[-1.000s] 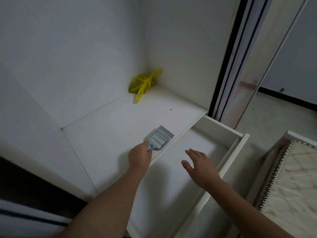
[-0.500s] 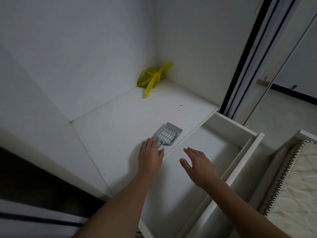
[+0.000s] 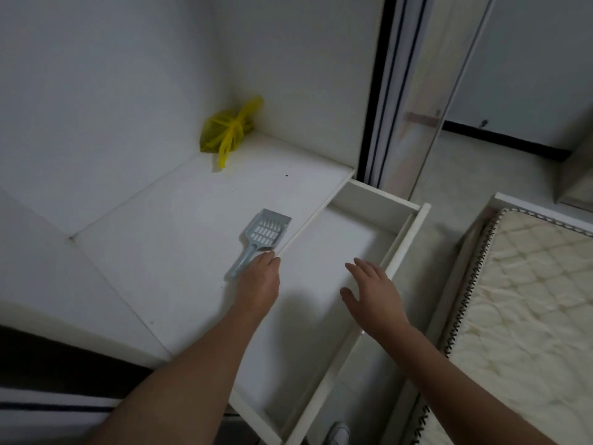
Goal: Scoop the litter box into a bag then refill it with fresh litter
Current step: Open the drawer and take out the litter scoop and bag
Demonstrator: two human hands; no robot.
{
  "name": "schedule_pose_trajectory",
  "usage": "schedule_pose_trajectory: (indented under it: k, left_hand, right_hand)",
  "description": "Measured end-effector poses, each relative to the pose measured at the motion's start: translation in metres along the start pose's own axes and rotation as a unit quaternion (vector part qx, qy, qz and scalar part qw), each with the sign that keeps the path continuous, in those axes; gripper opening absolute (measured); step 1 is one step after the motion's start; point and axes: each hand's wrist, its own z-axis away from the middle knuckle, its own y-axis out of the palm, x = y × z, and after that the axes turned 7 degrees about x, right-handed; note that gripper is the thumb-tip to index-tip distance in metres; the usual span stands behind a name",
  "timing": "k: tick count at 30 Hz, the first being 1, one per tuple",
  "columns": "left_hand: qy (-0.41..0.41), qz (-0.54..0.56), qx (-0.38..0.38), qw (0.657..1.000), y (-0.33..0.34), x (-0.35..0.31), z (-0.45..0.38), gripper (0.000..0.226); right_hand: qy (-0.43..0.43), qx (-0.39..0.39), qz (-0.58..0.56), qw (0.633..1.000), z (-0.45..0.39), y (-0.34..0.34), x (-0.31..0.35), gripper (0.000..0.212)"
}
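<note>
A grey slotted litter scoop point(image 3: 264, 232) lies flat on the white shelf point(image 3: 167, 226), close to the shelf's front edge. My left hand point(image 3: 258, 279) is at the right side of the scoop's handle. Its fingertips touch the base of the scoop head, and the handle lies uncovered to the hand's left. My right hand point(image 3: 373, 293) hovers with straight fingers over the open white drawer point(image 3: 406, 232), holding nothing. A knotted yellow plastic bag point(image 3: 226, 133) sits in the far corner of the shelf. No litter box is in view.
White walls close the shelf at the back and left. A sliding door frame point(image 3: 382, 91) stands to the right of it. A quilted mattress point(image 3: 529, 300) lies at the right, near the drawer front. A shoe point(image 3: 337, 433) shows on the floor below.
My left hand let go of the scoop handle and drew back to its right side. The scoop now lies flat on the shelf. My right hand stayed over the drawer.
</note>
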Motion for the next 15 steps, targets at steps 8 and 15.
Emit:
schedule_pose_trajectory:
  k: [8,15]
  left_hand:
    - [-0.061,0.020,0.023,0.998,-0.001,0.002,0.001,0.042]
    - [-0.087,0.048,0.021,0.995,-0.008,-0.001,-0.004,0.039]
  right_hand:
    - [0.087,0.001,-0.052,0.995,0.027,0.010,-0.027,0.070]
    - [0.084,0.030,-0.120,0.989,0.032,0.021,-0.037,0.063]
